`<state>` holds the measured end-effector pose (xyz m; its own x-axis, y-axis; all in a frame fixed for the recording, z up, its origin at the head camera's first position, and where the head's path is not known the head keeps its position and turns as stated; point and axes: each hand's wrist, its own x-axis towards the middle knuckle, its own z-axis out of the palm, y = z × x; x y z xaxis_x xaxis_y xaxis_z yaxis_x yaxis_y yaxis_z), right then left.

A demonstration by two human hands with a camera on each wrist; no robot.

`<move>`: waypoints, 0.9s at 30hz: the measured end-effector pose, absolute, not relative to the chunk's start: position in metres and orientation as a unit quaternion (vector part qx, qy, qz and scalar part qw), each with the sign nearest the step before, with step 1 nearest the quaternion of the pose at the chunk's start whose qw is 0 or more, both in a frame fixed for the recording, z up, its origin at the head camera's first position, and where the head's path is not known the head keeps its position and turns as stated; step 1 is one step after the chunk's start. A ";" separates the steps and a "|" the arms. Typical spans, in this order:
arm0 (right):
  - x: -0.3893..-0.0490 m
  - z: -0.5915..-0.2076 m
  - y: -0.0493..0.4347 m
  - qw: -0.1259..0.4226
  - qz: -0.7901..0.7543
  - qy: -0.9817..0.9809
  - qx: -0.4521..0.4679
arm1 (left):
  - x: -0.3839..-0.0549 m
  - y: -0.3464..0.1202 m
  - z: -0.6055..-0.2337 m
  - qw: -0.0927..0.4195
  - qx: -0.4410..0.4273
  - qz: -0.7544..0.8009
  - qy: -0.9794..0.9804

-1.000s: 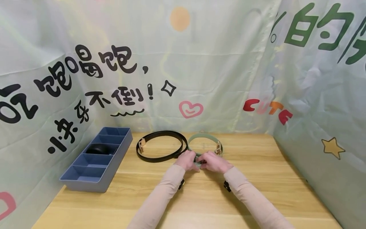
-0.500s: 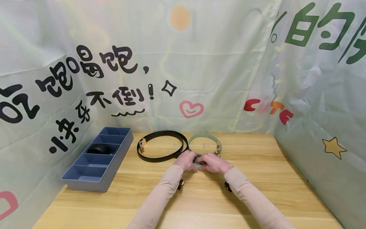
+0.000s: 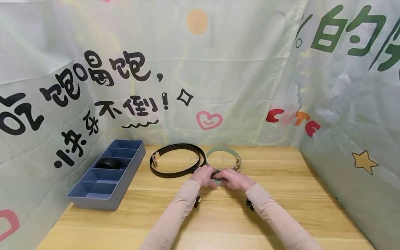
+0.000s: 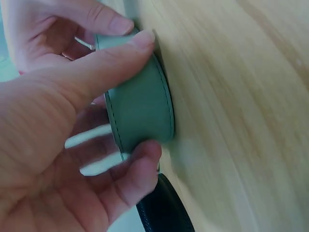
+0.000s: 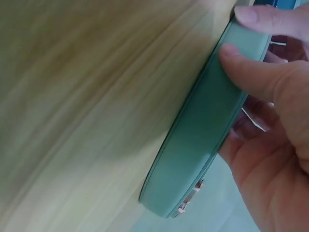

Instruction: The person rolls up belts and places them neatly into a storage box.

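"Two hands on one belt. What step would you call this?"

"Winding, I'd judge. The left hand [image 3: 203, 176] and right hand [image 3: 234, 179] both grip the green belt [image 3: 223, 148], thumbs side by side on the strap's near face, with other fingers behind it, partly hidden."

"Where is the belt exactly?"

"On the desk [image 3: 318, 205], standing on edge. Layers of strap lie rolled between the hands, and a wide loop runs out beyond them, its gold buckle [image 3: 238, 161] on the right-hand side."

"And the black belt [image 3: 173, 175]?"

"Loosely looped, just left of the green one. Neither hand grips it."

"So what does the next move call for?"

"Probably pinching the inner turns firmly while the loop is drawn in around them. Ease off and the roll could spring open."

"Then the blue tray [image 3: 93, 205]?"

"Perhaps later. It sits well apart, to the left; its middle compartment has a round black thing [image 3: 107, 163], possibly another rolled belt."
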<state>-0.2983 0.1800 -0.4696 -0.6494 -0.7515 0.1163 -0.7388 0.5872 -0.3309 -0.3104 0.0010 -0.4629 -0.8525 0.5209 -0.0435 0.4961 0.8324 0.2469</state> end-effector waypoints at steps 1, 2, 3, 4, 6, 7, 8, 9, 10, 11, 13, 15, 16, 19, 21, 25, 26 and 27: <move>-0.298 -0.470 0.181 0.019 -0.178 0.891 -0.417 | -0.311 0.000 -0.463 0.058 0.274 0.116 0.953; -0.298 -0.471 0.181 0.018 -0.179 0.892 -0.415 | -0.312 0.000 -0.464 0.061 0.279 0.118 0.951; -0.299 -0.471 0.181 0.016 -0.180 0.891 -0.416 | -0.312 -0.001 -0.463 0.065 0.284 0.122 0.949; -0.299 -0.471 0.181 0.015 -0.184 0.890 -0.417 | -0.312 -0.001 -0.463 0.067 0.286 0.123 0.948; -0.300 -0.472 0.181 0.002 -0.188 0.887 -0.423 | -0.312 -0.001 -0.464 0.070 0.286 0.125 0.948; -0.301 -0.473 0.181 -0.006 -0.189 0.885 -0.425 | -0.311 -0.001 -0.464 0.069 0.283 0.127 0.948; -0.301 -0.473 0.180 -0.015 -0.192 0.883 -0.428 | -0.310 -0.001 -0.463 0.066 0.279 0.130 0.949; -0.302 -0.474 0.180 -0.023 -0.196 0.881 -0.430 | -0.309 0.000 -0.463 0.061 0.273 0.133 0.951; -0.303 -0.475 0.180 -0.029 -0.199 0.880 -0.431 | -0.309 0.000 -0.463 0.056 0.265 0.135 0.953; -0.303 -0.475 0.180 -0.035 -0.200 0.879 -0.432 | -0.308 0.000 -0.464 0.049 0.255 0.139 0.956; -0.304 -0.475 0.179 -0.035 -0.202 0.878 -0.432 | -0.307 0.001 -0.465 0.038 0.241 0.143 0.959; -0.304 -0.475 0.178 -0.029 -0.199 0.880 -0.431 | -0.307 0.001 -0.467 0.030 0.238 0.144 0.960; -0.304 -0.474 0.178 -0.025 -0.196 0.880 -0.431 | -0.308 0.001 -0.467 0.029 0.241 0.145 0.959; -0.302 -0.471 0.178 -0.009 -0.193 0.883 -0.428 | -0.311 -0.001 -0.467 0.025 0.274 0.151 0.950; -0.301 -0.469 0.179 -0.004 -0.191 0.885 -0.424 | -0.313 -0.003 -0.466 0.030 0.294 0.155 0.943; -0.301 -0.470 0.179 -0.010 -0.190 0.889 -0.416 | -0.313 -0.002 -0.466 0.042 0.285 0.152 0.946; -0.301 -0.470 0.178 -0.012 -0.192 0.890 -0.414 | -0.313 -0.002 -0.466 0.041 0.275 0.150 0.949; -0.301 -0.470 0.177 -0.014 -0.194 0.891 -0.411 | -0.312 -0.002 -0.466 0.041 0.260 0.150 0.953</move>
